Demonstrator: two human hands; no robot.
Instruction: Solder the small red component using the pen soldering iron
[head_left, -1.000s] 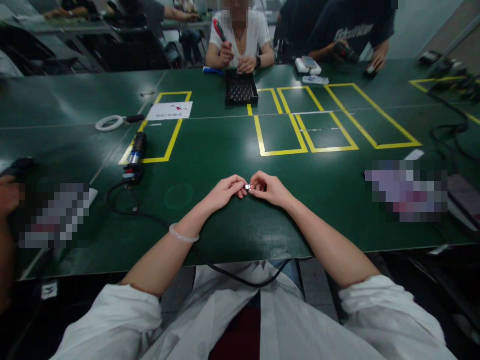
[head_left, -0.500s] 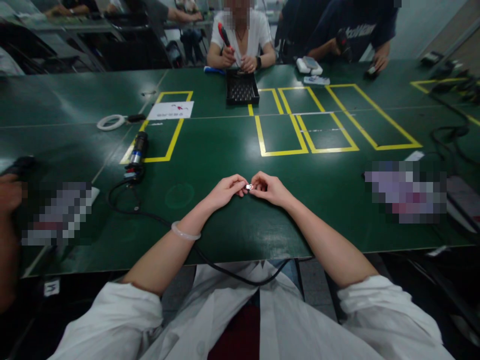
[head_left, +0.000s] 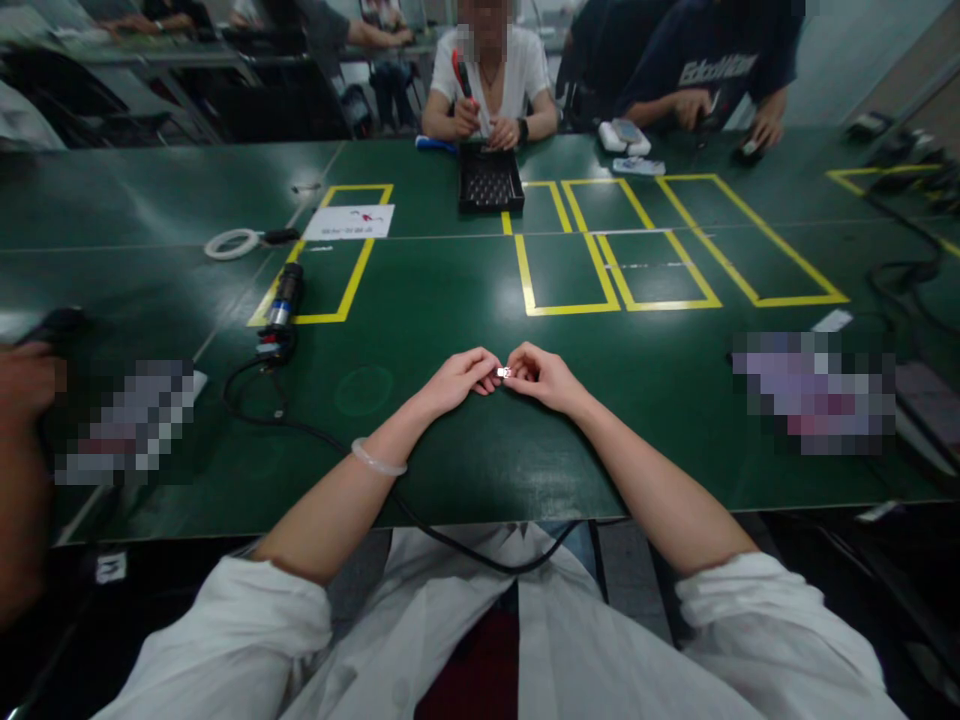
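Between the fingertips of both hands is a small, shiny, whitish metal piece [head_left: 503, 372], too small to name. My left hand [head_left: 466, 379] pinches it from the left, fingers closed. From the right, my right hand [head_left: 543, 377] meets it with thumb and forefinger, its other fingers curled. Both hands are held low over the green table [head_left: 450, 460], near its front edge. A pale bangle [head_left: 378, 459] circles my left wrist.
Left of my hands lies a dark cylindrical tool [head_left: 283, 300] with a black cable [head_left: 322, 432] running to my lap. Yellow tape outlines [head_left: 574, 309] mark the table. Across from me a person works over a black tray [head_left: 490, 183]. A white sheet [head_left: 349, 221] lies at far left.
My hands stay together on the small metal piece with hardly any movement. The whole view shifts slightly. Opposite, the person at right has lowered the dark tool in their hand.
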